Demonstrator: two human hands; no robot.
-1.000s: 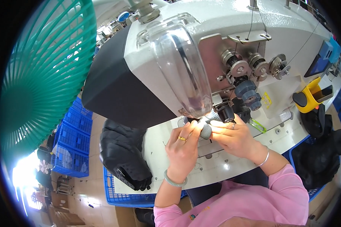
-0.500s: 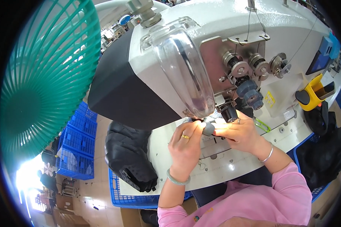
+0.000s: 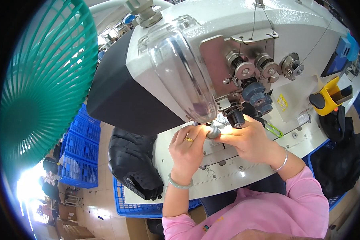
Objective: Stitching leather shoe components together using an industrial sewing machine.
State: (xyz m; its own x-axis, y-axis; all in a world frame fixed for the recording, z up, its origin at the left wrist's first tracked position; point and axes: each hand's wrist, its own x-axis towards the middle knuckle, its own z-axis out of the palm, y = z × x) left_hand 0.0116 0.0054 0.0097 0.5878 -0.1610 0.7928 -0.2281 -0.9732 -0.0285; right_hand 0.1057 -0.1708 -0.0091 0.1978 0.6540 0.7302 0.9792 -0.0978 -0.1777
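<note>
Under the head of a white industrial sewing machine (image 3: pixel 164 86), both my hands meet around a small grey ribbed piece (image 3: pixel 213 133). My left hand (image 3: pixel 187 150), with a gold ring, pinches its left side. From the right, the closed fingers of my right hand (image 3: pixel 250 142) press against its other side. Bright lamp light falls on the fingertips, and the needle area is hidden behind the clear plastic guard (image 3: pixel 184 76) and a black knob (image 3: pixel 235 118). A light green thread snipper (image 3: pixel 274 130) lies just beyond my right hand.
A black padded item (image 3: pixel 134 162) hangs over the table's left edge, above a blue crate (image 3: pixel 122 198). Black pieces (image 3: pixel 336 168) fill another crate at right. A yellow holder (image 3: pixel 331 98) stands at the right; a green fan (image 3: pixel 48 92) is close on the left.
The whole view has shifted slightly, so the machine and hands appear further left. My right hand has turned a little, its fingers lying closer along the ribbed piece. Both hands keep their hold.
</note>
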